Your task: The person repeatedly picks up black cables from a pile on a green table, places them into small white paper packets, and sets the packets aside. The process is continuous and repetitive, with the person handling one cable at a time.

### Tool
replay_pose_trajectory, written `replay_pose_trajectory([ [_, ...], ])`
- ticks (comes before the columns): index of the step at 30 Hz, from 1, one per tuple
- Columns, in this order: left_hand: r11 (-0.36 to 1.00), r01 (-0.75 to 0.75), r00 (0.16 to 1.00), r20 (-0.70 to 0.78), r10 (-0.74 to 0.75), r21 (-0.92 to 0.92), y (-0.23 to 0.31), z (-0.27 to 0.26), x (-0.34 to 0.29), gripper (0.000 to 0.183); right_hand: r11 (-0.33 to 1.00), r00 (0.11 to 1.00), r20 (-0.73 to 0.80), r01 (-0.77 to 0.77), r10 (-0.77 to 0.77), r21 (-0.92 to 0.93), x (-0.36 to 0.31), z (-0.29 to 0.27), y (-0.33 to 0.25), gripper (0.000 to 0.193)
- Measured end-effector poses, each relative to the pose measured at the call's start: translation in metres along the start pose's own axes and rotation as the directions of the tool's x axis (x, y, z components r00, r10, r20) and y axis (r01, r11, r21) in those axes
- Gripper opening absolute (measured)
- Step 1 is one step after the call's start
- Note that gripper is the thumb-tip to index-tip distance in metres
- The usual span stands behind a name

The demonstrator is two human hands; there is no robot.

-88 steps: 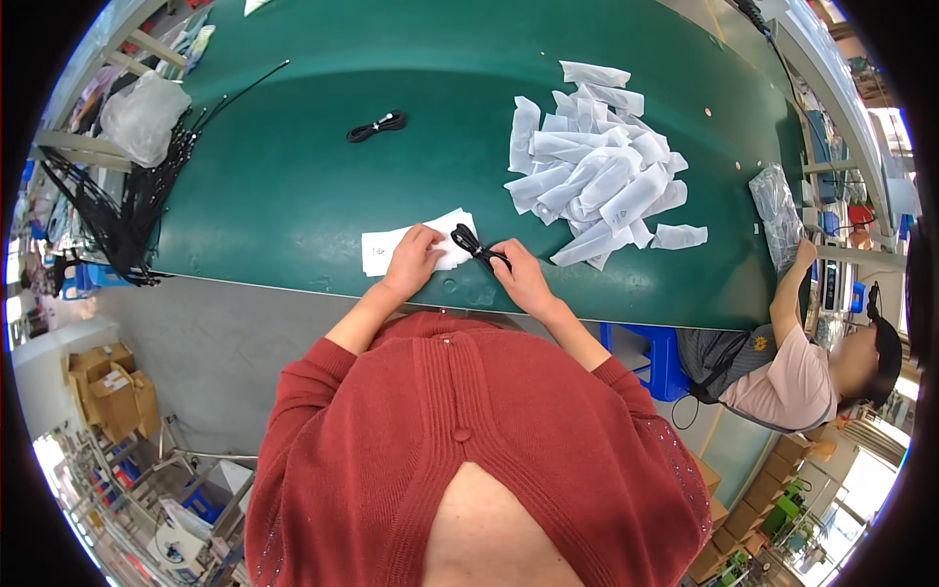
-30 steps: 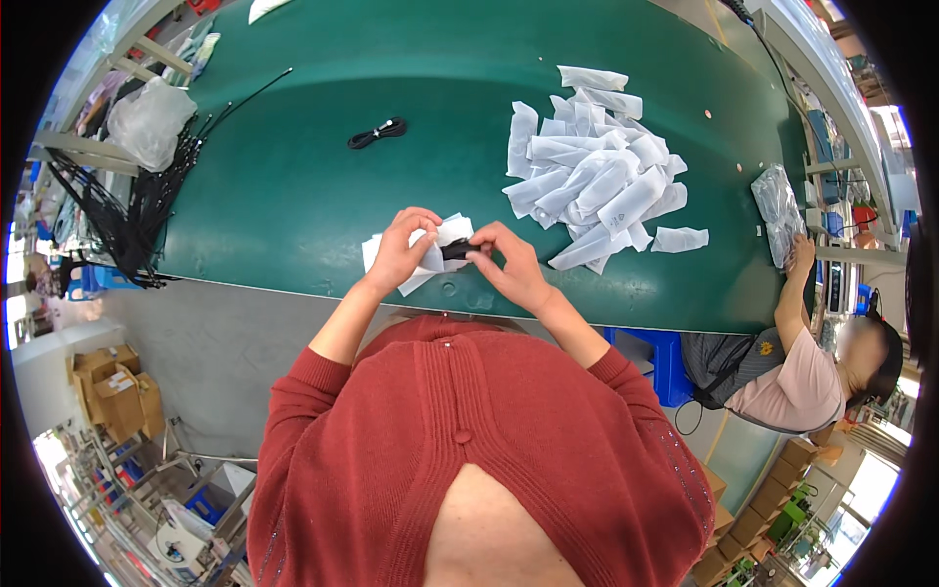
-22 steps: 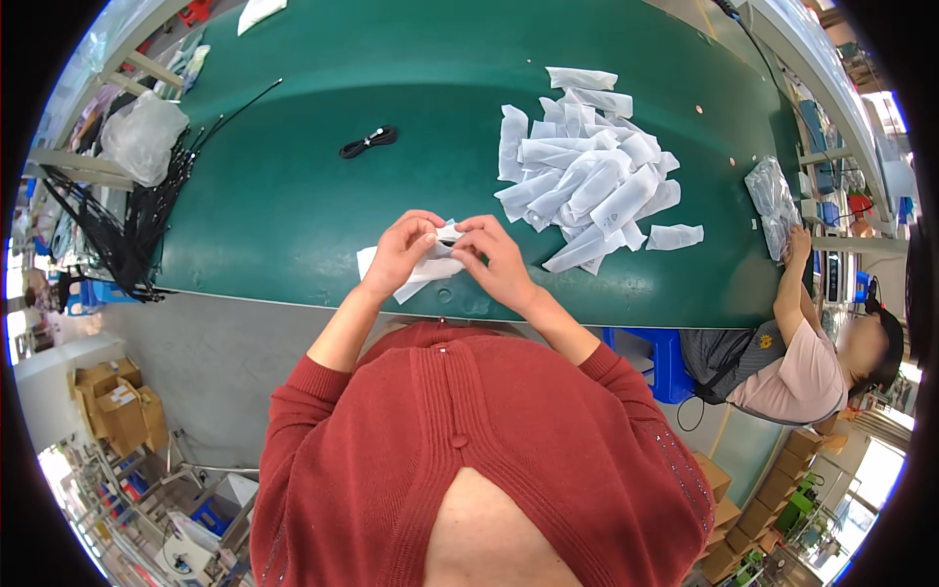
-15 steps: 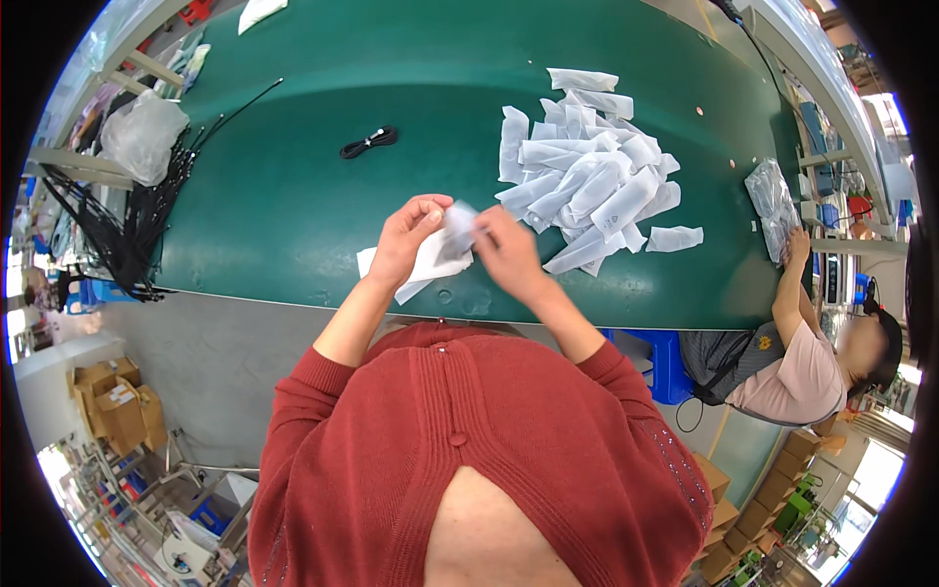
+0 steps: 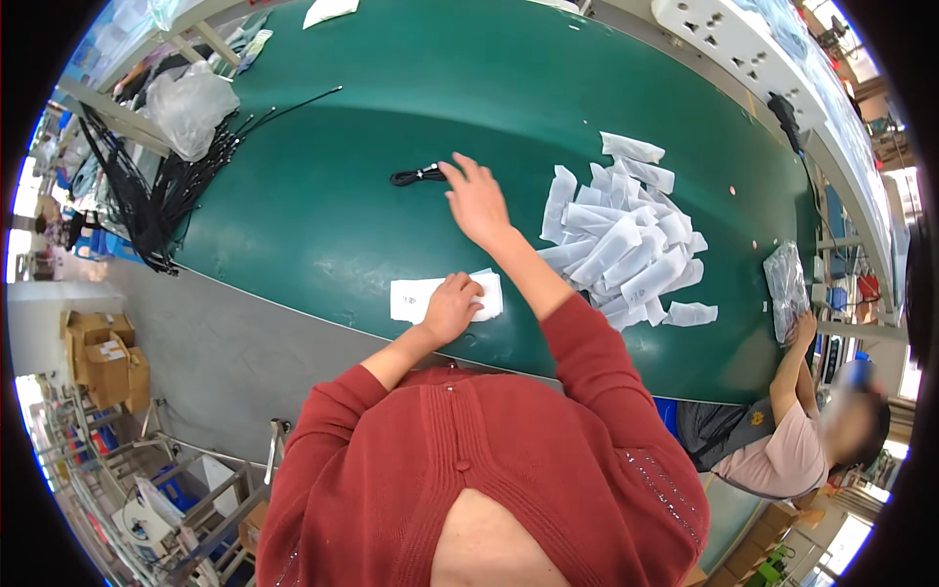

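Near the front edge of the green table, my left hand (image 5: 452,310) lies on a small stack of flat white bags (image 5: 409,296), its fingers bent and gripping at the right part of the stack. Farther out, my right hand (image 5: 479,203) is stretched forward with its fingers apart and nothing in them. Its fingertips are right beside the end of a coiled black cable (image 5: 415,177); whether they touch it I cannot tell. To the right of that hand is a heap of frosted whitish bags (image 5: 626,240), several looking filled.
A bundle of long black cables (image 5: 161,201) hangs over the table's left edge, beside a crumpled clear plastic bag (image 5: 194,110). At right, another person's hand (image 5: 804,330) touches a clear plastic package (image 5: 785,284). A white socket strip (image 5: 719,44) runs along the far right.
My right hand has left the bag that both hands held and reached forward to the coiled cable. The left hand has come down onto the white bags. The whole view has shifted.
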State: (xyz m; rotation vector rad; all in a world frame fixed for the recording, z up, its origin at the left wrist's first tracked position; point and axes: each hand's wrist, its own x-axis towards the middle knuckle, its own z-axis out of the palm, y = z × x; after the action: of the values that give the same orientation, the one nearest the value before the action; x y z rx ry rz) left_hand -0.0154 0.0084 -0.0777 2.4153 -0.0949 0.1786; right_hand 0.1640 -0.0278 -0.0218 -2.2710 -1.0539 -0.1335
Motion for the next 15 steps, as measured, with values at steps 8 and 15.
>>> replay_pose_trajectory([
  [8, 0.998, 0.04, 0.995, -0.091, -0.045, -0.051, -0.006, 0.007, -0.002, 0.005, 0.99, 0.972, 0.235, 0.004, 0.03, -0.144, -0.003, 0.064, 0.025, 0.04],
  [15, 0.957, 0.204, 0.975, -0.046, -0.218, -0.209, -0.004, 0.002, -0.004, 0.005, 0.906, 0.929, -0.062, -0.338, 0.365, 0.255, -0.106, 0.024, 0.053, 0.019],
])
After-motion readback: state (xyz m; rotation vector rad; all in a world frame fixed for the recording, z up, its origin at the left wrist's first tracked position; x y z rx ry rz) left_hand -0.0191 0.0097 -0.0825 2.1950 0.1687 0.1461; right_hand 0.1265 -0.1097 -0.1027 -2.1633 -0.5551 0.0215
